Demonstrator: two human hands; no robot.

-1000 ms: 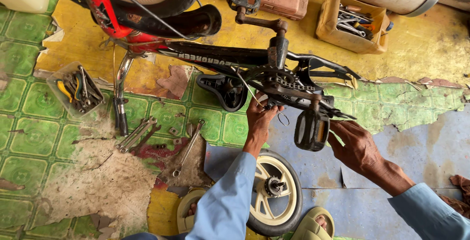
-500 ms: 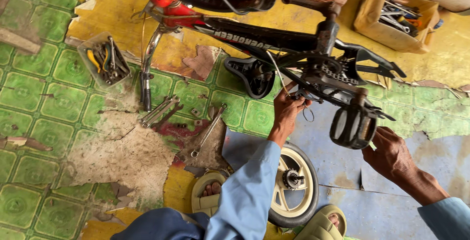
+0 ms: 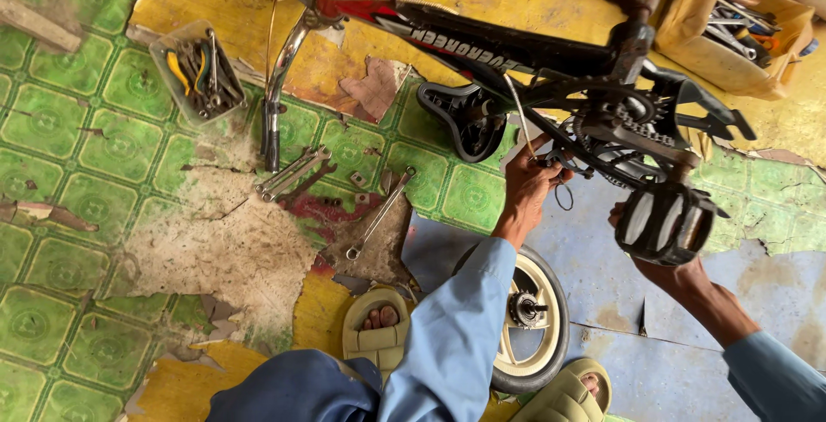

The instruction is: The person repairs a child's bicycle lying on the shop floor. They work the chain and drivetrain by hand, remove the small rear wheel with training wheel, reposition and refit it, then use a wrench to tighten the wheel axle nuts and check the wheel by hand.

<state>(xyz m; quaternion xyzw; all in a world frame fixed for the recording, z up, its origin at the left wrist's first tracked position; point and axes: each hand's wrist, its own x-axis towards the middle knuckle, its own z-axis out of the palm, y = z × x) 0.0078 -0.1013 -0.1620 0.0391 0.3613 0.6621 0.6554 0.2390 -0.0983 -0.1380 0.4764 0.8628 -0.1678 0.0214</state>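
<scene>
My left hand (image 3: 527,183) was up under the overturned bicycle frame (image 3: 516,52), fingers curled narrow around a small part at the rear of the chain stay (image 3: 559,142), just beside the sprocket (image 3: 621,112). I judged it a closed pinch on that fitting, though the fingertips were partly hidden behind the tube, so what exactly they held I could not tell. My right hand (image 3: 667,271) sat lower and further right, almost wholly behind the black pedal (image 3: 667,222); whether it was open or gripping I could not tell (only the wrist and a bit of knuckle showed).

What mattered was this: the drivetrain lay up and to the right of my left hand, nearly touching it, and the frame's long axis ran from upper left down to lower right, across my reach rather than along it. The left hand was the nearer one to the stay; the right was nearer the pedal and crank.

The loose wheel (image 3: 529,319) lay flat on the floor below my left forearm, between my two sandals (image 3: 377,336). A long spanner (image 3: 379,215) lay well to the left of the hand, angled the other way from the frame, near a pair of wrenches (image 3: 292,171).
</scene>
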